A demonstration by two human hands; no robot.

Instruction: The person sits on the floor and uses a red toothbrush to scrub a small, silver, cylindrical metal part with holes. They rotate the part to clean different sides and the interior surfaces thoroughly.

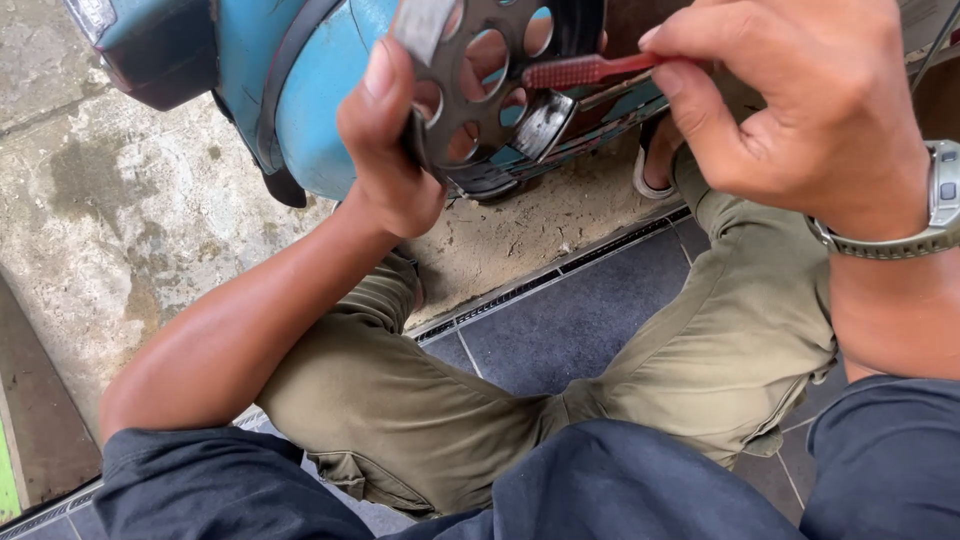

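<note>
My left hand [390,150] grips the rim of a round grey metal disc [470,95] pierced with several large round holes, held upright at the top centre. My right hand [790,100], with a grey wristwatch [935,215] on its wrist, pinches the handle of a red toothbrush [585,70]. The brush head lies against the disc's face near one of the holes. Both hands are raised above my knees, which are in olive trousers [700,340].
A blue scooter body [300,90] with black trim stands close behind the disc, over stained concrete ground [110,200]. A metal door track [540,280] separates the concrete from dark grey floor tiles [570,330]. A sandalled foot [655,160] rests by the scooter.
</note>
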